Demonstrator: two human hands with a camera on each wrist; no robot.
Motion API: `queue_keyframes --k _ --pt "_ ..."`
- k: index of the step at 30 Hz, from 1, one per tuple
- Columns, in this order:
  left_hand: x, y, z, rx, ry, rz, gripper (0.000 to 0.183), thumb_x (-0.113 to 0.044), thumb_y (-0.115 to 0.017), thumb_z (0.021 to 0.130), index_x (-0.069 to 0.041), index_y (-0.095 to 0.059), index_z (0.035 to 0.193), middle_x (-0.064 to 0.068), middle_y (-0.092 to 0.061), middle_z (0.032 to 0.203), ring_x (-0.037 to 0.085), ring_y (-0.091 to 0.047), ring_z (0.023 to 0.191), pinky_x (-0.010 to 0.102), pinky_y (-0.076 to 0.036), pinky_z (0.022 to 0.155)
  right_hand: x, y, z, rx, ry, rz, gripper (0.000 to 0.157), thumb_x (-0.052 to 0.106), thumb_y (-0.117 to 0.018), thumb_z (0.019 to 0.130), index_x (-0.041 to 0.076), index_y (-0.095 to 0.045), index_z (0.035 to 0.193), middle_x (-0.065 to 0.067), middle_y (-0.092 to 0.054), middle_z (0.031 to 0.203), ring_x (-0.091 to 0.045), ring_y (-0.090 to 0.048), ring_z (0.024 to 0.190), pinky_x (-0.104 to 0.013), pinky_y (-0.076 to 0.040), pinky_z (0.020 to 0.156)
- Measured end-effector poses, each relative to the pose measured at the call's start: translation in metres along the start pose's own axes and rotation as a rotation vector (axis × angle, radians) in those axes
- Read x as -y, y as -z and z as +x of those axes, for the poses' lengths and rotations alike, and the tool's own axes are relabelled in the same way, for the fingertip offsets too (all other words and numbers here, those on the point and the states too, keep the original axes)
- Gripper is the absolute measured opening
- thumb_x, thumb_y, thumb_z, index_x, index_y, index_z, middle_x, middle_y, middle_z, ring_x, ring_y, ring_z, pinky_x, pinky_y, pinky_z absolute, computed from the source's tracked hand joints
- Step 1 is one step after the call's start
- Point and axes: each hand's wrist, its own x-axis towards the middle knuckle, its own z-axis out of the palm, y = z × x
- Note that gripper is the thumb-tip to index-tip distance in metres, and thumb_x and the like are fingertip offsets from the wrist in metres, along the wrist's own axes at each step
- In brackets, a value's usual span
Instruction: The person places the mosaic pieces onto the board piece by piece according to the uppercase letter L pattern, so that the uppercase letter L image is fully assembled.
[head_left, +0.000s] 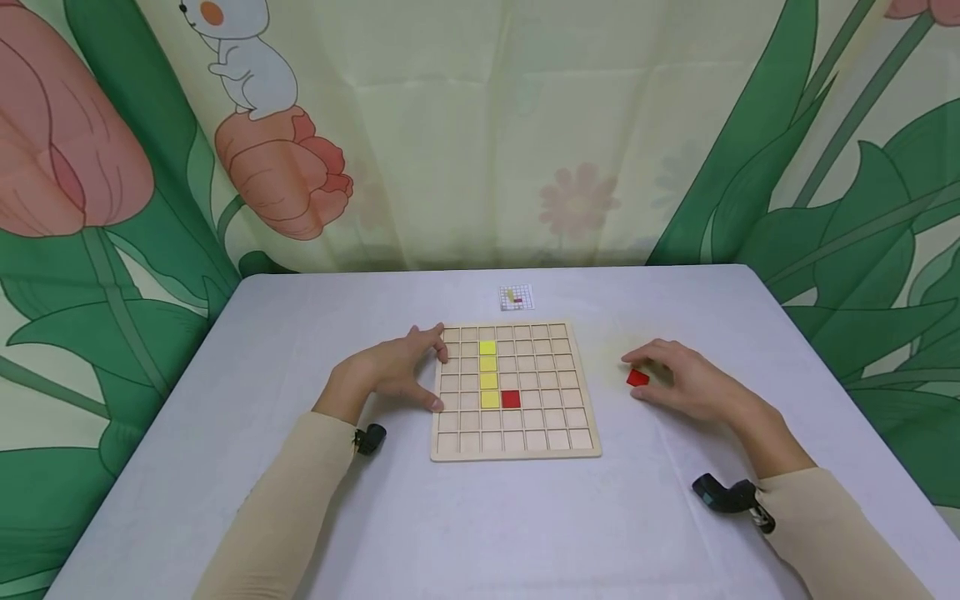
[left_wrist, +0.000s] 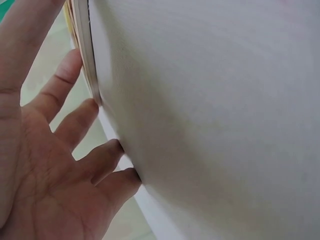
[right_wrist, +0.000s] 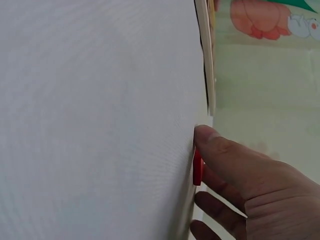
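Observation:
A wooden grid board lies mid-table. Several yellow square tiles form one column in it, and a red square tile sits in the cell right of the lowest one. My left hand rests at the board's left edge, thumb and fingers spread; its fingertips touch the rim in the left wrist view. To the right of the board, a second red tile lies low on the cloth between the thumb and curled fingers of my right hand. In the right wrist view my thumb covers part of that red tile.
A small card printed with a grid and coloured squares lies behind the board. White cloth covers the table. A patterned curtain hangs along the table's back edge.

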Motion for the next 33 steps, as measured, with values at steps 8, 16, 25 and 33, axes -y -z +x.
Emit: queue_keyframes --k 8,16,25,33 --pt "0.001 -0.001 0.001 -0.011 -0.014 -0.002 0.067 -0.048 -0.096 0.067 -0.031 -0.053 0.115 -0.003 -0.01 0.174 0.033 -0.006 0.159 0.058 -0.025 0.122 0.001 0.001 0.0 0.008 -0.032 0.018 0.043 0.011 -0.08 0.089 0.008 -0.066 0.129 -0.004 -0.068 0.118 -0.025 -0.061 0.111 -0.054 -0.049 0.102" --pt "0.001 -0.001 0.0 -0.008 -0.02 0.0 0.068 -0.047 -0.096 0.066 -0.031 -0.052 0.116 -0.003 -0.01 0.173 0.033 -0.006 0.16 0.058 -0.025 0.122 0.002 0.0 -0.001 -0.003 -0.012 0.013 0.037 0.01 -0.078 0.091 0.011 -0.069 0.127 -0.002 -0.069 0.118 -0.023 -0.061 0.11 -0.051 -0.05 0.1" --pt "0.0 -0.001 0.001 -0.011 -0.016 -0.011 0.068 -0.046 -0.096 0.066 -0.03 -0.053 0.116 -0.004 -0.01 0.173 0.032 -0.006 0.16 0.058 -0.024 0.122 0.005 -0.004 0.002 -0.105 0.135 0.043 0.023 0.005 -0.074 0.093 0.013 -0.074 0.114 0.005 -0.065 0.106 -0.01 -0.061 0.093 -0.031 -0.053 0.082" --pt "0.001 -0.002 0.002 -0.007 -0.019 -0.011 0.068 -0.046 -0.096 0.067 -0.03 -0.052 0.116 -0.002 -0.01 0.174 0.034 -0.005 0.159 0.058 -0.022 0.123 0.009 -0.009 0.009 -0.091 0.11 0.078 0.019 0.006 -0.073 0.095 0.013 -0.075 0.113 0.005 -0.065 0.108 -0.007 -0.061 0.094 -0.033 -0.056 0.082"
